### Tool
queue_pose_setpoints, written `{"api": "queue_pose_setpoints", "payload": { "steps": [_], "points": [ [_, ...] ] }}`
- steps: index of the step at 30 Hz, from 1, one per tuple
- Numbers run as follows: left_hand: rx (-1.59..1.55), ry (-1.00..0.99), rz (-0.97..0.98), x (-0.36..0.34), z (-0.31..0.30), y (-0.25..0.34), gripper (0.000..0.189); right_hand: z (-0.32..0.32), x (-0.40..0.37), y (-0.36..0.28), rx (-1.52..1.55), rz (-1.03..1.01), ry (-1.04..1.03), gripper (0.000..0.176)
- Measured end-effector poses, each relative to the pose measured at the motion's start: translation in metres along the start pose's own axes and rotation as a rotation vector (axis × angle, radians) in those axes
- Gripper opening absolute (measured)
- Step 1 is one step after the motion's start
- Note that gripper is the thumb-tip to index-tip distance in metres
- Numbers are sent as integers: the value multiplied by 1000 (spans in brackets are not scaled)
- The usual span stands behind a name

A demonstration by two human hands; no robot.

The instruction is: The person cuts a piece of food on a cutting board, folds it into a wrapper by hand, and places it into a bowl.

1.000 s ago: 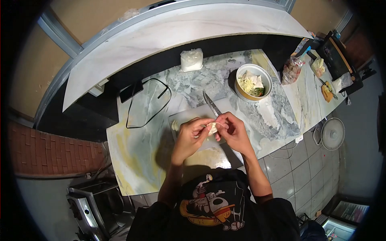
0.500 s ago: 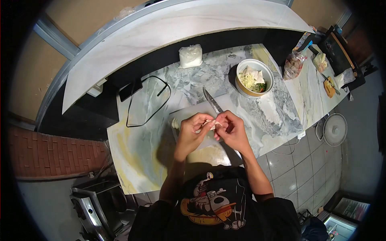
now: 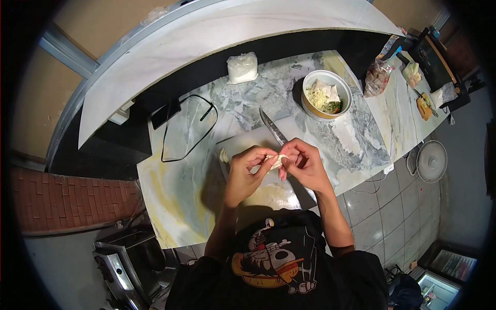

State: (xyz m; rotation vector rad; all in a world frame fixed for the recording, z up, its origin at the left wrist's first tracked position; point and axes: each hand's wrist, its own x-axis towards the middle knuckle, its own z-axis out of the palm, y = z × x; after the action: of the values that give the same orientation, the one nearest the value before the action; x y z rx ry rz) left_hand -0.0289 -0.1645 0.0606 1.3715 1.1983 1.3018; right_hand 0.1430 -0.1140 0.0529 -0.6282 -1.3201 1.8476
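Note:
A small, pale, cream-coloured piece of food (image 3: 278,161) is pinched between the fingertips of my left hand (image 3: 247,173) and my right hand (image 3: 306,166). I cannot make out its exact kind. Both hands are over a light cutting board (image 3: 253,138). A few pale cut pieces (image 3: 223,155) lie at the board's left edge. Just beyond my right hand lies a knife (image 3: 272,125), its blade pointing away and its handle partly hidden beneath that hand.
A round bowl (image 3: 347,98) at the back right holds pale shreds, white pieces and chopped greens. A bag of white powder (image 3: 242,68) stands by the back ledge. To the left are a black strap (image 3: 195,150) and a dark phone-like object (image 3: 165,114). Farther right sits another bag (image 3: 378,78).
My right hand has turned slightly and its fingers have shifted on the pale piece, which now shows more. My left hand stays nearly in place. The whole view has moved a little.

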Motion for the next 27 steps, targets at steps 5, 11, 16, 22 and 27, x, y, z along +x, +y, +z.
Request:
{"api": "queue_pose_setpoints", "payload": {
  "steps": [5,11,16,22,27],
  "points": [
    [-250,-70,-34,0,-2,-5,17,1,1,3,46,-28,2,13],
    [-200,-63,16,-1,-6,-17,18,1,1,6,53,-2,2,13],
    [-233,-68,35,-1,-8,-13,17,2,1,5,27,13,18,14],
    [-291,-86,105,0,-9,-9,17,2,1,6,34,-4,1,17],
    [-228,48,17,-3,-5,-19,16,6,0,0,-53,25,1,19]
  ]
}}
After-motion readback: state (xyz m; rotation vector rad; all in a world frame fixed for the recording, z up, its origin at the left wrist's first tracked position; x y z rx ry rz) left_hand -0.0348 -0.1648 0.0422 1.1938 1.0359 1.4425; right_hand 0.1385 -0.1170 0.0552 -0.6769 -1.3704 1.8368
